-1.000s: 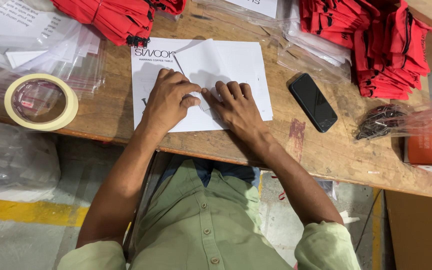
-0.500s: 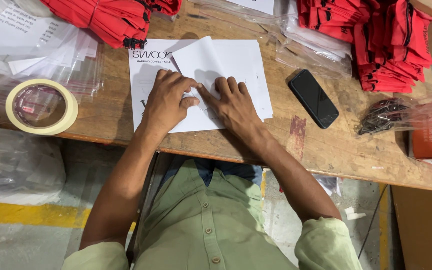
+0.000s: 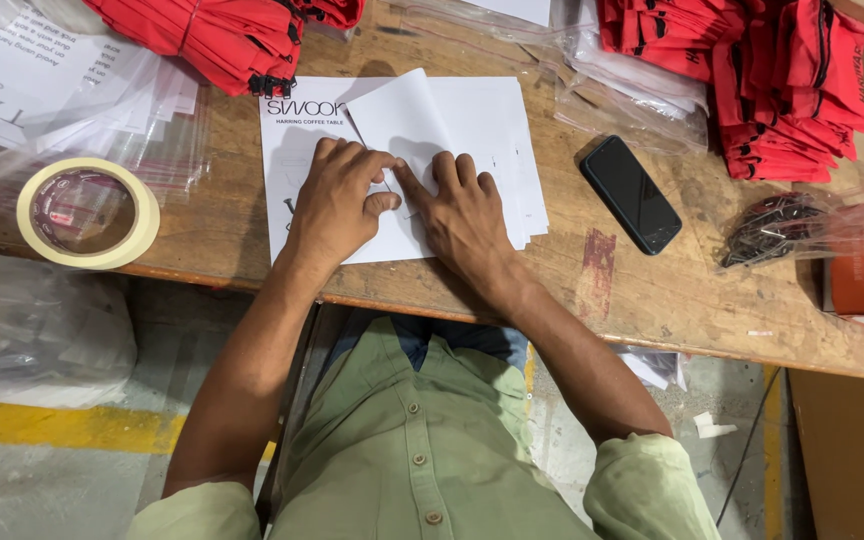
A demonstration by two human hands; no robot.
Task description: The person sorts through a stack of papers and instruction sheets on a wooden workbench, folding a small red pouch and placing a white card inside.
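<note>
A white paper sheet (image 3: 472, 130) with black printing lies on the wooden table (image 3: 652, 300) over a thin stack of the same sheets. Its left part is folded over toward the right. My left hand (image 3: 337, 205) lies flat on the folded part, fingers and thumb pinching at the crease. My right hand (image 3: 462, 215) presses down beside it, index finger stretched to the fold line. Both hands touch the paper and each other's fingertips.
A roll of tape (image 3: 87, 212) sits at the table's left front. A black phone (image 3: 630, 193) lies right of the paper. Red fabric bundles (image 3: 772, 80) are stacked at back right and back left (image 3: 202, 40). Clear plastic bags (image 3: 102, 90) lie left; a bag of dark parts (image 3: 782, 230) lies far right.
The sheet's left part has been folded further over to the right. Both hands have drawn together on the crease, the right index finger now pressing at the fold.
</note>
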